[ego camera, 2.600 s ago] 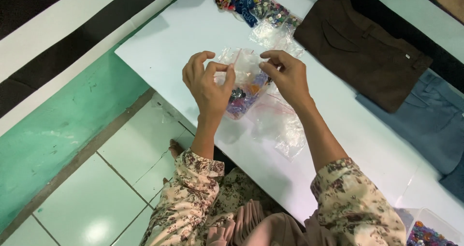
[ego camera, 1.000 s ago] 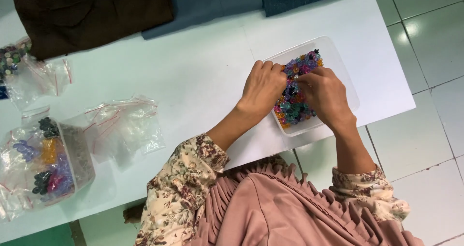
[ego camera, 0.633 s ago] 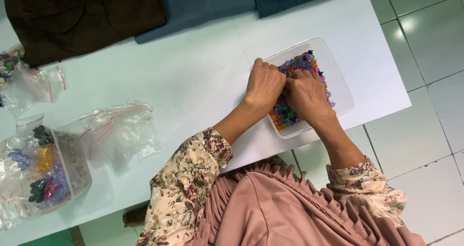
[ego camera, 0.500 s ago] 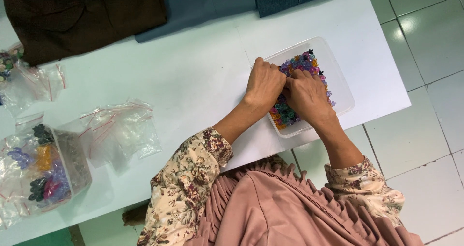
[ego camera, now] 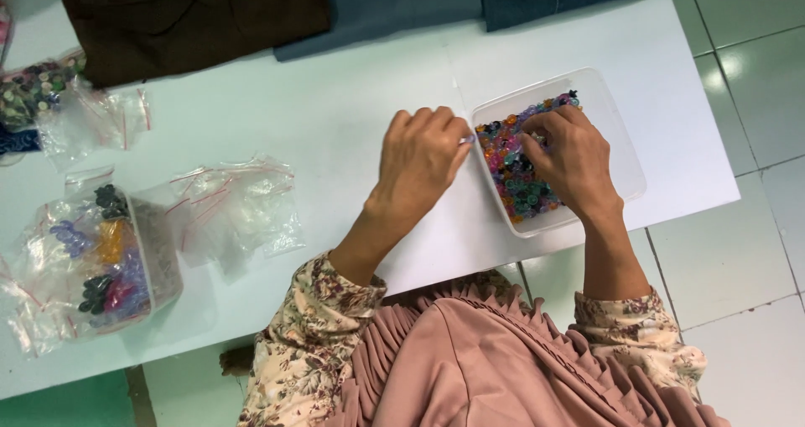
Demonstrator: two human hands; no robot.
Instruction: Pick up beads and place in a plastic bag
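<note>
A clear plastic tray (ego camera: 625,155) filled with small coloured buttons (ego camera: 513,167) stands at the right end of the white table (ego camera: 319,117), close to the near edge. The right hand (ego camera: 568,160) is laid over the heap, its fingers curled down among the pieces; whether anything is pinched between them cannot be told. The left hand (ego camera: 421,155) is set on the table just beside the tray's left rim, with its fingertips closed on something small and pale at that rim; what is held is too small to be named. Compared with half a second ago, the left hand has been drawn off the tray onto the bare table, while the right has been kept inside, so the picking appears to be continued by one hand. Well apart, at the left end, a tub of bagged buttons (ego camera: 101,255) and loose clear bags (ego camera: 239,209) are seen. Dark folded cloth (ego camera: 193,16) is laid along the far edge.
</note>
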